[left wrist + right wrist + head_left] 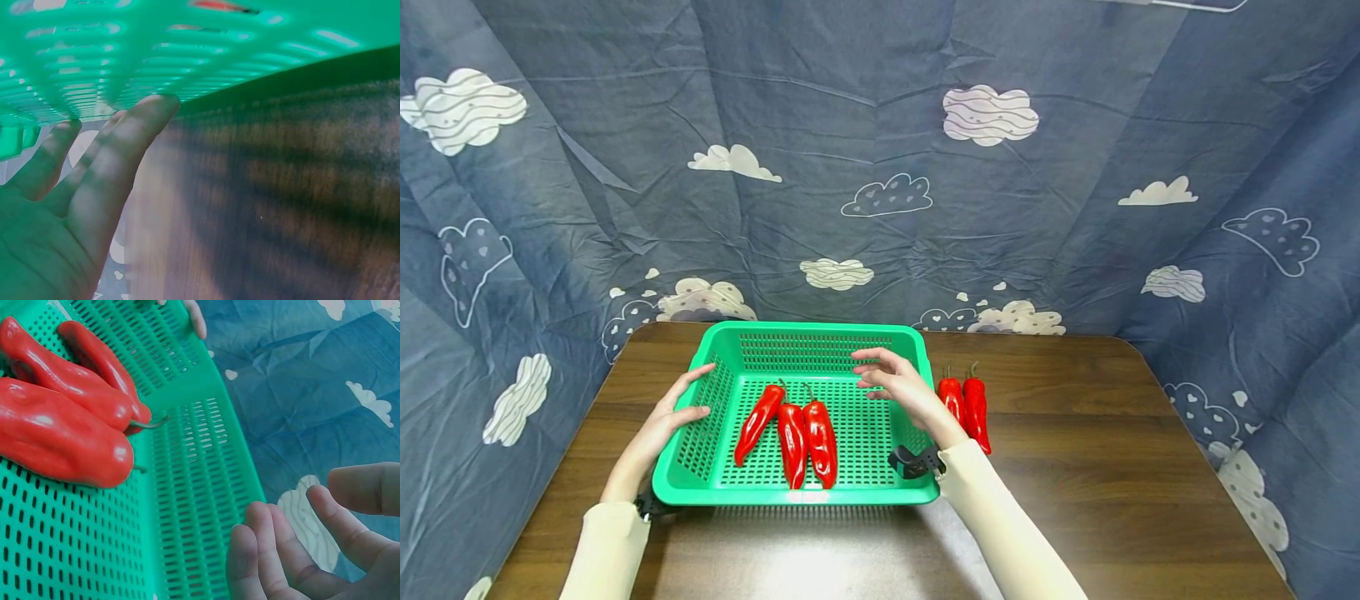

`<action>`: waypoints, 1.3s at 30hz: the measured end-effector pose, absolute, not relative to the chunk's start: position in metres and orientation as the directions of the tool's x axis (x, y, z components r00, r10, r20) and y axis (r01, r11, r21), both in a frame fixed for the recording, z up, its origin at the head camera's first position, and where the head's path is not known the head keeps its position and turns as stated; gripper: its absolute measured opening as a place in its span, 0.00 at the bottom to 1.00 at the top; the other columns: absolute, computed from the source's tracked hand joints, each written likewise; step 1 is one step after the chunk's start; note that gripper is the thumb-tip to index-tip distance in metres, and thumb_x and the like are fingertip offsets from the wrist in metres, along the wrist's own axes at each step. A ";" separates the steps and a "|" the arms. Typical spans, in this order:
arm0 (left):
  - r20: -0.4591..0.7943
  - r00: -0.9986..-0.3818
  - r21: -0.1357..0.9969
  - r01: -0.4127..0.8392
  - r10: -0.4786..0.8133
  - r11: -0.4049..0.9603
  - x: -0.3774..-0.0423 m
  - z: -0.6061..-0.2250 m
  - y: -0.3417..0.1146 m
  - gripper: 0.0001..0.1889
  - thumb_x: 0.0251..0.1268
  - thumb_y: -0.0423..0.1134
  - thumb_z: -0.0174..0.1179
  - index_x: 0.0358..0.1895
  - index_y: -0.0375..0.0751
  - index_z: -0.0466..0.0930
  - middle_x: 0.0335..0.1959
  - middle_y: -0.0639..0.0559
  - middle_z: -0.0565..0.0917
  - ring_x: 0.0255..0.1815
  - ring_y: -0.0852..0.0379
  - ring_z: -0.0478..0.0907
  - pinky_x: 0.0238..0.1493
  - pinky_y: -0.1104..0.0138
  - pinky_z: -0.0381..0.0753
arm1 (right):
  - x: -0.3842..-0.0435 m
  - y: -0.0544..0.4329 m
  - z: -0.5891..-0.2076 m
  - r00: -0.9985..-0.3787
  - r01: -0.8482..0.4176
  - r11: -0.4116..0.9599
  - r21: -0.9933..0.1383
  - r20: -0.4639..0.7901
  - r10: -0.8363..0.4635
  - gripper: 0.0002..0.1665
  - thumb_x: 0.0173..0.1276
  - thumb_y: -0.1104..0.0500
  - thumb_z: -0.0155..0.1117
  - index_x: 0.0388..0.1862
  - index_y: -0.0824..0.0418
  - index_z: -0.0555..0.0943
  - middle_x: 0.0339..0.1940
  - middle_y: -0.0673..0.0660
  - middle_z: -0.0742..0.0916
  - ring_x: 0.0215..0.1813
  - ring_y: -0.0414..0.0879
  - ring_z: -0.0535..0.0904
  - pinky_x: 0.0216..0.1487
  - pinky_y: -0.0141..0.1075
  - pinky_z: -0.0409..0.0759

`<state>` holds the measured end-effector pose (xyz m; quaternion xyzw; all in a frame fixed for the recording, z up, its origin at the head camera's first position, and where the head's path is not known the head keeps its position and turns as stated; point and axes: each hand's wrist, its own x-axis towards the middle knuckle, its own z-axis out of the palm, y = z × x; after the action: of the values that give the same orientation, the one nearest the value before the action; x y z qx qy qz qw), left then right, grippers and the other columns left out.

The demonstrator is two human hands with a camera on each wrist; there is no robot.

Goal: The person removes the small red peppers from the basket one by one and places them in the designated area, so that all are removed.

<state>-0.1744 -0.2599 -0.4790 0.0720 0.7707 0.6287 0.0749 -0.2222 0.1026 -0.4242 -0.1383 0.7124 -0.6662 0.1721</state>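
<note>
A green slotted plastic basket (865,497) sits on the wooden table. Inside it lie three glossy red peppers, a left one (760,423), a middle one (792,443) and a right one (821,442), stems toward the far side. At the basket's left side is my left hand (658,427), its fingers extended along the rim; in the left wrist view, fingers (106,181) reach up close to the slotted wall. My right hand (901,387) hovers over the basket's right part, fingers loosely bent and holding nothing. The right wrist view shows its fingers (284,550) apart from the peppers.
Two more red peppers, one (951,397) partly hidden by the basket and my hand, the other (976,412) beside it, lie right of the basket on the table (1097,467). A dark blue cloud-patterned cloth (880,233) hangs behind the table and at its sides.
</note>
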 end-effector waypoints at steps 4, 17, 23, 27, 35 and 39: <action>-0.025 -0.979 0.980 0.017 0.204 0.201 -0.175 -0.480 -0.260 0.33 0.68 0.32 0.52 0.75 0.44 0.52 0.75 0.39 0.47 0.62 0.45 0.60 0.48 0.66 0.72 | -0.223 0.098 -0.428 -0.900 0.050 0.087 -0.995 -0.083 -0.429 0.24 0.67 0.67 0.52 0.63 0.70 0.70 0.54 0.69 0.78 0.44 0.49 0.79 0.52 0.55 0.73; -0.037 -0.978 0.979 0.006 0.207 0.203 -0.175 -0.479 -0.260 0.33 0.68 0.33 0.52 0.75 0.45 0.52 0.74 0.39 0.48 0.61 0.45 0.61 0.48 0.64 0.73 | -0.224 0.084 -0.434 -0.874 0.101 0.179 -0.979 -0.174 -0.454 0.24 0.67 0.68 0.51 0.63 0.66 0.71 0.55 0.70 0.77 0.47 0.58 0.78 0.55 0.57 0.71; -0.056 -0.977 0.979 -0.014 0.205 0.201 -0.174 -0.478 -0.259 0.33 0.69 0.35 0.51 0.75 0.48 0.52 0.74 0.41 0.47 0.59 0.46 0.62 0.47 0.61 0.73 | -0.224 0.077 -0.433 -0.850 0.095 0.242 -0.966 -0.205 -0.484 0.23 0.69 0.68 0.51 0.63 0.68 0.71 0.48 0.65 0.78 0.45 0.54 0.78 0.54 0.57 0.72; -0.050 -0.977 0.981 -0.009 0.208 0.192 -0.175 -0.479 -0.260 0.33 0.68 0.34 0.51 0.75 0.47 0.52 0.74 0.40 0.47 0.58 0.50 0.63 0.47 0.63 0.74 | -0.225 0.072 -0.433 -0.832 0.104 0.268 -0.958 -0.231 -0.504 0.25 0.68 0.68 0.53 0.64 0.67 0.71 0.49 0.66 0.78 0.44 0.50 0.79 0.54 0.57 0.72; -0.029 -0.977 0.984 0.010 0.212 0.179 -0.174 -0.478 -0.260 0.33 0.68 0.32 0.51 0.75 0.44 0.51 0.74 0.38 0.48 0.56 0.59 0.66 0.46 0.66 0.74 | -0.227 0.062 -0.436 -0.804 0.118 0.281 -0.952 -0.258 -0.535 0.24 0.69 0.67 0.52 0.64 0.68 0.70 0.50 0.71 0.79 0.55 0.66 0.75 0.55 0.57 0.71; -0.019 -0.978 0.981 0.022 0.210 0.190 -0.175 -0.480 -0.260 0.33 0.68 0.32 0.51 0.75 0.44 0.51 0.74 0.39 0.48 0.58 0.55 0.64 0.47 0.67 0.73 | -0.228 0.058 -0.440 -0.796 0.124 0.296 -0.947 -0.273 -0.540 0.24 0.68 0.68 0.52 0.64 0.69 0.70 0.51 0.72 0.79 0.55 0.65 0.75 0.55 0.58 0.71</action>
<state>-0.1748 -0.2604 -0.4802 0.0755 0.7679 0.6318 0.0745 -0.2281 0.0577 -0.4405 -0.1384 0.7515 -0.5771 0.2880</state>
